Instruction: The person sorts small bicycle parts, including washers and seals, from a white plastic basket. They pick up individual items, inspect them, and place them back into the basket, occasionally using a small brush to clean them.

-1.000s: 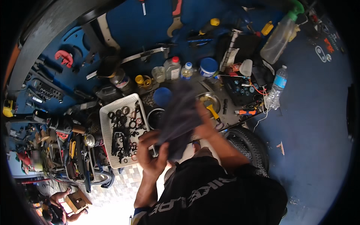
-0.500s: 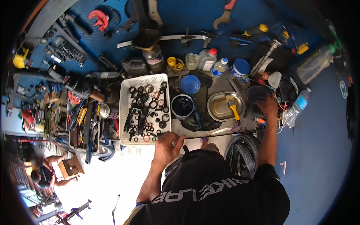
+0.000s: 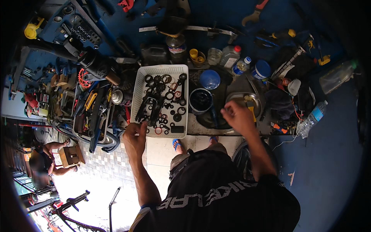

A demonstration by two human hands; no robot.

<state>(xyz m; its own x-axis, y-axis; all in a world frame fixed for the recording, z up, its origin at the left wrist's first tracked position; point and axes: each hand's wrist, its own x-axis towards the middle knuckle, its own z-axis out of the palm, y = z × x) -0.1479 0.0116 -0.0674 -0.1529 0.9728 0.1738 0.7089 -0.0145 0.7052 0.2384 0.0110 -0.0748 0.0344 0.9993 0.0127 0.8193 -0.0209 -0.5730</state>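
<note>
My left hand (image 3: 135, 140) is at the near left corner of a white perforated plastic basket (image 3: 185, 92), its fingers curled closed; whatever they hold is hidden. Inside the basket lie black rings, small bicycle parts, red O-rings and a black rectangular block (image 3: 177, 129). Above the near edge of a metal tray (image 3: 253, 95), my right hand (image 3: 239, 118) hovers with loosely bent fingers, apparently holding nothing. A yellow-handled brush (image 3: 251, 106) rests in that tray, partly behind the hand. Between basket and tray stands an open tub of dark grease (image 3: 200, 100), its blue lid (image 3: 210, 79) behind it.
A dark cloth (image 3: 280, 102) and a clear water bottle (image 3: 312, 118) lie at the right. Bottles and a blue tub (image 3: 261, 70) line the back. Tools crowd the left, by a spray can (image 3: 116, 96). A person sits beside a cardboard box (image 3: 72, 156) at far left.
My right hand has left the dark cloth and moved left over the tray. My left hand has shifted left along the basket's near side. The black block now shows in the basket. The view has shifted.
</note>
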